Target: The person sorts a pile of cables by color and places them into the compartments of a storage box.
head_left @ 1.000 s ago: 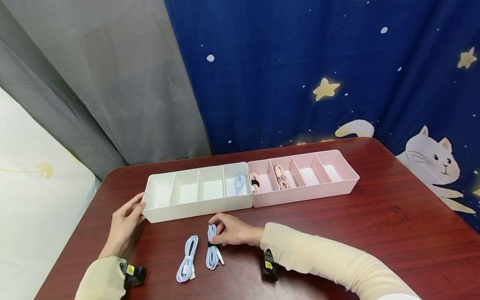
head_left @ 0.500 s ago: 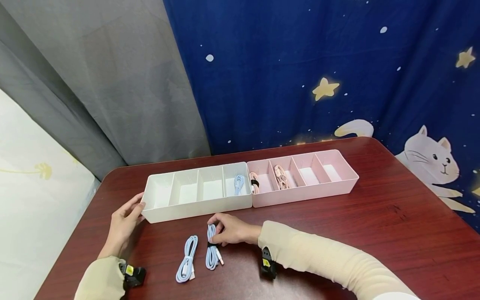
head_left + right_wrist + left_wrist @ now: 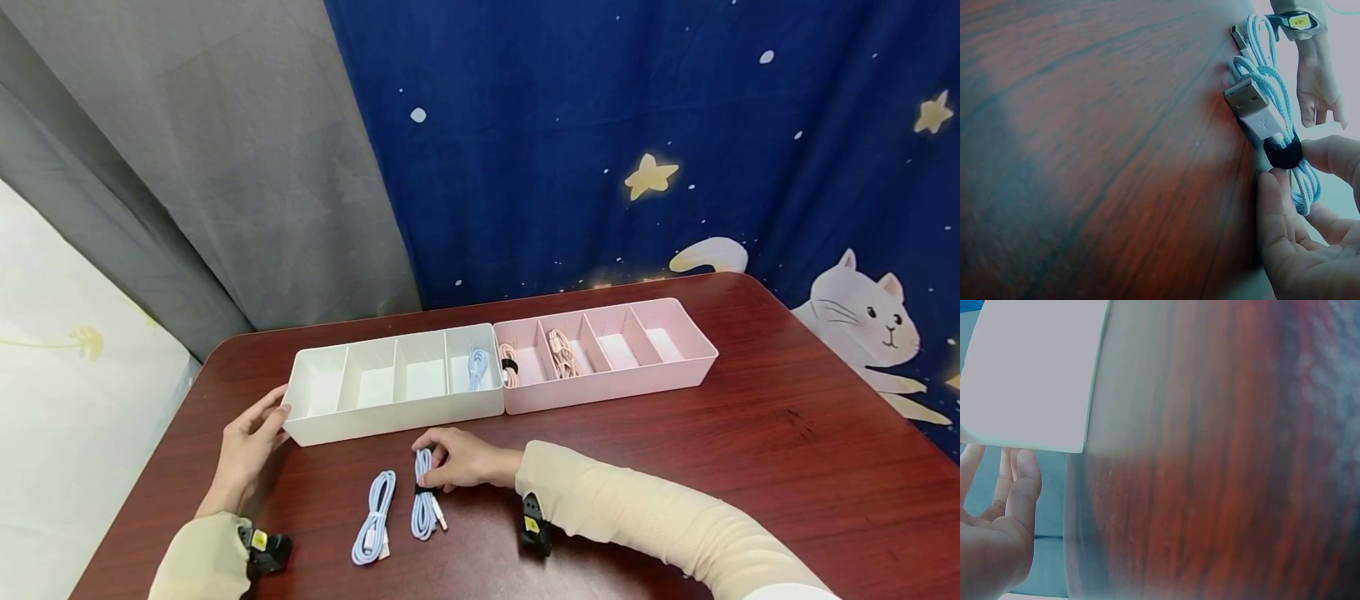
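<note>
My right hand [image 3: 459, 458] pinches a coiled light-blue USB cable [image 3: 423, 518] at its black strap [image 3: 1284, 153], between thumb and fingertips. In the right wrist view the cable's USB plug [image 3: 1254, 106] points away from the hand, close over the table. A second blue coil [image 3: 373, 521], tied with a pale band, lies just to its left. My left hand [image 3: 251, 446] has its fairly straight fingers and thumb against the left end of the white divided box [image 3: 397, 417]. The box's rightmost compartment holds another blue cable [image 3: 477, 369].
A pink divided box [image 3: 611, 392] stands end to end with the white one. Two of its compartments hold pink cables [image 3: 561, 353]. The reddish-brown table [image 3: 637, 450] reaches back to a blue curtain [image 3: 540, 150] and a grey curtain [image 3: 262, 167].
My right hand and forearm have shifted very slightly left, with the fingers staying on the strapped cable. The left hand, boxes and cables stay where they were.
</note>
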The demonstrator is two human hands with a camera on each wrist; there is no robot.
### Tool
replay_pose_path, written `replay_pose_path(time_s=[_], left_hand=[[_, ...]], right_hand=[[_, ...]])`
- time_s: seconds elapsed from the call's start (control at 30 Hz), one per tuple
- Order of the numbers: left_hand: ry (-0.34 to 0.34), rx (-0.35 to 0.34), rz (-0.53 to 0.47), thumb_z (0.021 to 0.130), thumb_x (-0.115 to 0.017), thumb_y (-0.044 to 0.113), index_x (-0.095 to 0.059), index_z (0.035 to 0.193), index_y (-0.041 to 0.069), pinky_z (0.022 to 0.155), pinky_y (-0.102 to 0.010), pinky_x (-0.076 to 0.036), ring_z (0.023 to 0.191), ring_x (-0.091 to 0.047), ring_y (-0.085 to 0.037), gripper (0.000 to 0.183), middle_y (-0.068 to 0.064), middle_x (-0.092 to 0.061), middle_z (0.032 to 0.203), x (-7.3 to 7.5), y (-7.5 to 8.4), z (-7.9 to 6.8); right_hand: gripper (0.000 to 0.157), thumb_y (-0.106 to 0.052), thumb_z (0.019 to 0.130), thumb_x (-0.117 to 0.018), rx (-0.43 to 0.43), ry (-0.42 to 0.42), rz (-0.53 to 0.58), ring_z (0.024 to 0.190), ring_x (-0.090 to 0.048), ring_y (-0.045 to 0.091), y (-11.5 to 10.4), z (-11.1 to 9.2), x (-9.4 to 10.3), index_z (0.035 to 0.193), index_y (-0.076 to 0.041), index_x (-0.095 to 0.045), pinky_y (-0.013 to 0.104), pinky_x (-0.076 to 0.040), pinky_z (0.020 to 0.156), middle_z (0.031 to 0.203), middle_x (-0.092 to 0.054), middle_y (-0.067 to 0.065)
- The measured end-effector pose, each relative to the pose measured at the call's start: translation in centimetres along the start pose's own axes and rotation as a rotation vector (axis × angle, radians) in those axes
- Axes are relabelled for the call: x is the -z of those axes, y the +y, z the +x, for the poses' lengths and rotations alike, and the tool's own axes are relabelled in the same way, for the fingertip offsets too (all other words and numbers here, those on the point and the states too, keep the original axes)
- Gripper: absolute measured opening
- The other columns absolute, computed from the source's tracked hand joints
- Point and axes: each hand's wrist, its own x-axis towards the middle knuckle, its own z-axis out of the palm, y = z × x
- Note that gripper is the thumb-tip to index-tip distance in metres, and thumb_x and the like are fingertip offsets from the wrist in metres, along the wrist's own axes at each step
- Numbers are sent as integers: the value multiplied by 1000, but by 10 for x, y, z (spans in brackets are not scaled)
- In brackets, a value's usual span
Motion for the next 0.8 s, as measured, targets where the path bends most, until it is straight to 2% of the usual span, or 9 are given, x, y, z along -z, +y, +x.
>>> replay_pose_path(time_s=[0.37, 0.8], left_hand=[[-3, -6, 49, 89, -51, 35, -41, 134, 12, 66, -13, -47, 77, -54, 4, 52, 14, -52, 85, 1, -2, 1], [2, -6, 30, 88, -52, 35, -42, 133, 13, 66, -13, -47, 76, -54, 4, 51, 13, -53, 85, 1, -3, 1]], right_hand=[[34, 2, 71, -69, -14, 20, 61, 47, -51, 13, 2, -1, 0, 102, -2, -55, 21, -41, 44, 68, -49, 3], [29, 7, 71, -65, -25, 20, 156, 50, -50, 13, 2, -2, 0, 98, 1, -54, 25, -49, 49, 70, -47, 4]])
